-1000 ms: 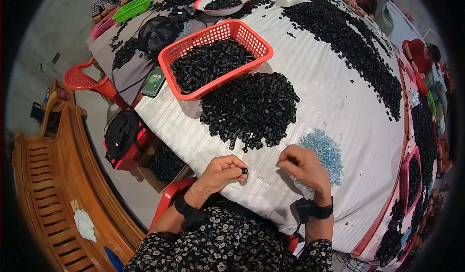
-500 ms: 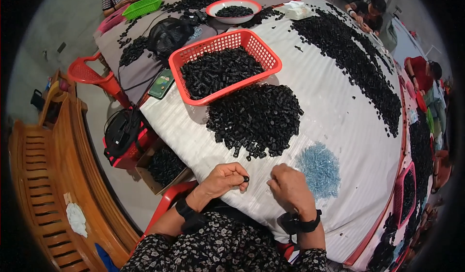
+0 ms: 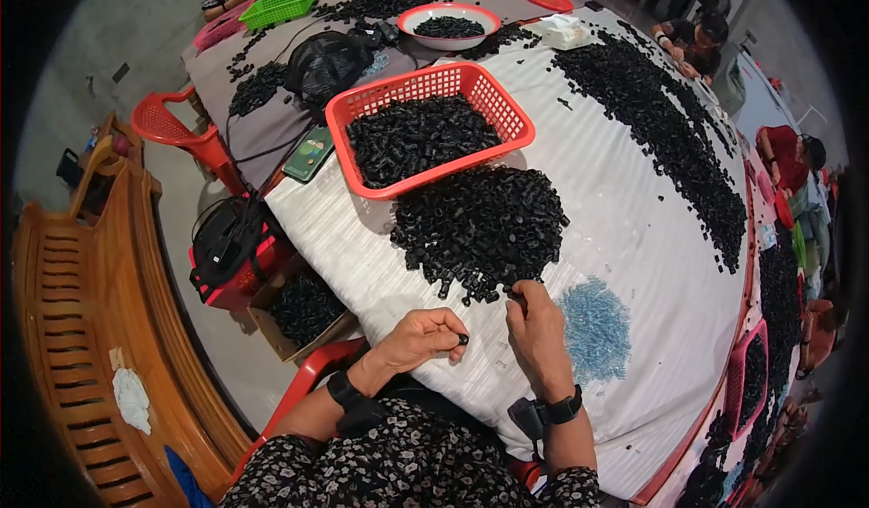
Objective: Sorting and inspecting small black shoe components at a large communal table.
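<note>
Our left hand (image 3: 418, 339), fingers curled, pinches a small black plastic piece (image 3: 463, 339) above the white cloth-covered table (image 3: 362, 277). Next comes a loose heap of small black plastic parts (image 3: 482, 227), with our partly closed right hand (image 3: 539, 332) at its near edge, whether gripping one we cannot tell; rightward lies a pale-blue heap of tiny pieces (image 3: 596, 327).

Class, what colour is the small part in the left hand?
Black; the part in the left hand shows in the head view.
</note>
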